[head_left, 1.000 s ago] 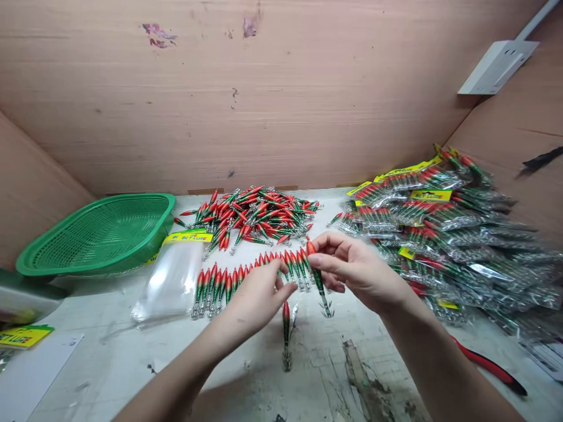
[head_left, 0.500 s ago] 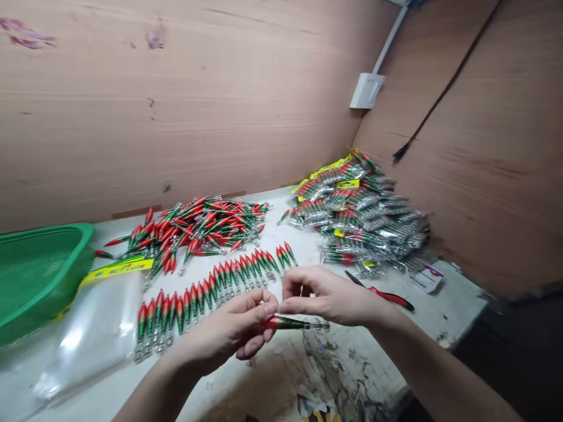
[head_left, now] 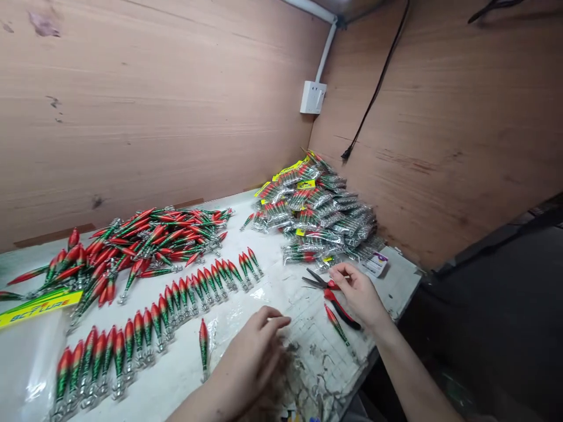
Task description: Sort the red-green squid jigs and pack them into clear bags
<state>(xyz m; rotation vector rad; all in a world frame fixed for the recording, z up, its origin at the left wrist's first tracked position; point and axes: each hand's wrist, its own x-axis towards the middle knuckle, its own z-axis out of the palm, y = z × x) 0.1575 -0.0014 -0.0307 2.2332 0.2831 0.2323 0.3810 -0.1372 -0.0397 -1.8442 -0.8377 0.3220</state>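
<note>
My right hand (head_left: 358,293) is closed around one handle of the pliers (head_left: 341,310), which have red and black grips and jaws spread apart. Just below that hand, a red and green fishing lure (head_left: 338,325) lies slantwise by the pliers' lower handle. My left hand (head_left: 257,346), a little blurred, hovers over the front of the table with loosely bent fingers and holds nothing I can see. To its left stands a single lure (head_left: 203,346) apart from the long row of lures (head_left: 176,302), all with red tips and clear hook ends.
A heap of loose lures (head_left: 153,237) lies at the back left. Bagged lures (head_left: 321,211) are piled in the corner, beside a small white and purple box (head_left: 376,264). Clear bags with a yellow header (head_left: 39,308) lie at left. The table edge (head_left: 396,313) drops away on the right.
My left hand has let go of the lure, which now lies beside the pliers. My right hand has moved right and taken hold of the pliers, whose jaws have opened. The view has turned right.
</note>
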